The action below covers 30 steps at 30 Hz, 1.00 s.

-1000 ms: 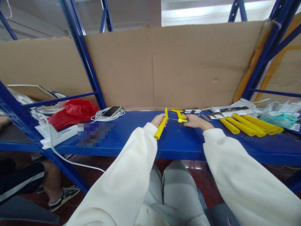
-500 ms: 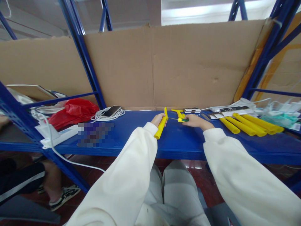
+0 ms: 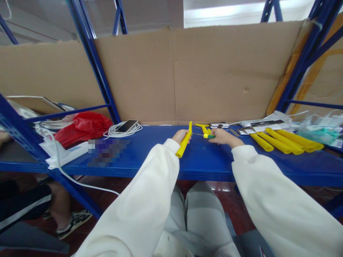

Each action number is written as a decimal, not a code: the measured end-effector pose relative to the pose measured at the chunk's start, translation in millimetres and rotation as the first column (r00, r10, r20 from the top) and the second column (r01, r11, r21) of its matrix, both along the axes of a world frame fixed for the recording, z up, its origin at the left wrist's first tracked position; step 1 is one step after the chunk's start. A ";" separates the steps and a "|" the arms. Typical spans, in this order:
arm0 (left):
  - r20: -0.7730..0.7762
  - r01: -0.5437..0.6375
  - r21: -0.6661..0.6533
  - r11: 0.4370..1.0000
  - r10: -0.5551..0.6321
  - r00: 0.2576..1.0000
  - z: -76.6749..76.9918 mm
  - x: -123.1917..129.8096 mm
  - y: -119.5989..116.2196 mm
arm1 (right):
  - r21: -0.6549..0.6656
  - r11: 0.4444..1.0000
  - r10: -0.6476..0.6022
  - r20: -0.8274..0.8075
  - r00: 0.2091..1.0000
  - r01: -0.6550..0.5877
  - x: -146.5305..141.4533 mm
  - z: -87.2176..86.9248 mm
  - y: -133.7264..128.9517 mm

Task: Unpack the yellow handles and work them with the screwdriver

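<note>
The yellow scraper, smooth and tube-handled, is upright-tilted above the blue metal shelf, your left hand's fingers wrapped around it. Your right hand's fingers clamp the screwdriver's green-and-yellow grip; crinkled red plastic lies far left.
</note>
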<state>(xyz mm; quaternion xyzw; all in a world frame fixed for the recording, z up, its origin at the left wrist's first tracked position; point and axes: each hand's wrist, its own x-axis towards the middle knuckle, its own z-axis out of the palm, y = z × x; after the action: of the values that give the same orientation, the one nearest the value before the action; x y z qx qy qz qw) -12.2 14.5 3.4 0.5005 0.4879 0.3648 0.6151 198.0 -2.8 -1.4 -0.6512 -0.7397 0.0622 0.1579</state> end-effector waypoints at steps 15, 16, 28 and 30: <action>0.022 -0.006 -0.010 1.000 0.006 1.000 -0.2 0.4 2.1 | 0.026 1.000 0.005 0.053 0.999 -0.007 -1.0 1.3 -1.0; 0.019 -0.004 -0.015 1.000 0.005 1.000 0.7 0.3 1.4 | 0.010 1.000 0.003 0.045 0.999 -0.003 -1.2 1.2 -1.2; 0.067 -0.011 0.018 1.000 0.010 0.998 -10.3 -1.3 13.7 | 0.101 0.993 0.048 0.059 0.997 -0.053 2.4 -2.1 3.9; 0.056 -0.008 0.016 1.000 0.007 0.998 -8.9 -0.8 11.7 | 0.103 0.993 0.046 0.047 0.998 -0.051 2.5 -3.3 4.1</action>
<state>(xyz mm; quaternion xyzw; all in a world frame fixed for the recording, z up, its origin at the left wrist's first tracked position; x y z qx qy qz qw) -13.0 26.2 -5.5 0.4934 0.4692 0.3850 0.6231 200.5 1.3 -4.7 -0.6250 -0.7609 0.0128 0.1738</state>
